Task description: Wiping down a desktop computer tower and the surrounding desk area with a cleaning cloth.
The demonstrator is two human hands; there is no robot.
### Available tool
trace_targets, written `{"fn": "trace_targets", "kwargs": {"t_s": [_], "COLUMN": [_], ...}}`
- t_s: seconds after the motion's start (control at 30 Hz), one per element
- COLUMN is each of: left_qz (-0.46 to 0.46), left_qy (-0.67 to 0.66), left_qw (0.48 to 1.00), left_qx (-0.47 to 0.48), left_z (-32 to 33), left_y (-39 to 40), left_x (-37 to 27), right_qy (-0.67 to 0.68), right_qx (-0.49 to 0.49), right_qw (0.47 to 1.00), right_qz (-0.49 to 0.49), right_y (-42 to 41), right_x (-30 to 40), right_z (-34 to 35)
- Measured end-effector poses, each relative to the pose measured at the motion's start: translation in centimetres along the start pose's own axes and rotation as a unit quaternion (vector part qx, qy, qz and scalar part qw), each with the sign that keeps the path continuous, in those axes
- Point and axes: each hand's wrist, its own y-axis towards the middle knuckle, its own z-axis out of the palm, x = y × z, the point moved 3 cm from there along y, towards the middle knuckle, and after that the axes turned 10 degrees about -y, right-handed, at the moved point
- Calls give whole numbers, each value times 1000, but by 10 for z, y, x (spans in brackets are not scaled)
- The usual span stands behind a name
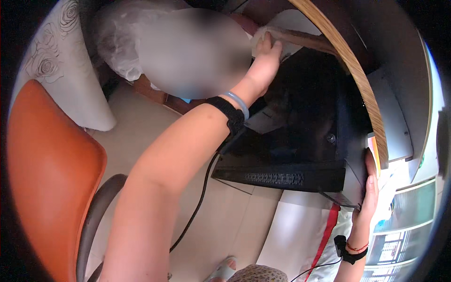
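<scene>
My left hand (268, 51) reaches to the far side of a black appliance or case (299, 105). Its fingers are on a pale, fuzzy cloth (260, 35), partly hidden by the hand. A black strap and a pale bangle circle that wrist. Flat against the outer side of the black case, at the right, lies my right hand (370, 192), with a red cord and a black band carrying a small device at its wrist. The case has a patterned vent strip (275, 178) on its near face. Its dark interior or surface shows little detail.
A wooden board edge (356, 74) curves above the case. An orange chair back (53, 176) and a rose-patterned pale cover (70, 70) stand at the left. Clear plastic wrapping (121, 42) lies beyond. A black cable (202, 201) hangs over the tiled floor (197, 218).
</scene>
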Motion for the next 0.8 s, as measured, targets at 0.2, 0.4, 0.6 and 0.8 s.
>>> {"fn": "trace_targets", "kwargs": {"t_s": [0.2, 0.4, 0.6, 0.8], "left_qz": [-13, -7, -54, 131], "left_qy": [-293, -397, -309, 29], "left_qw": [955, 914, 949, 973], "left_qx": [-40, -77, 18, 185], "left_z": [-2, -6, 28, 63], "left_y": [-26, -21, -50, -76], "left_x": [-40, -33, -21, -14], "right_qy": [18, -13, -30, -44], "right_qx": [10, 31, 23, 20], "right_qw": [1000, 999, 999, 998], "right_qz": [-10, -17, -15, -30], "right_y": [0, 0, 2, 3], "right_x": [5, 9, 10, 18], "right_z": [7, 2, 5, 4]}}
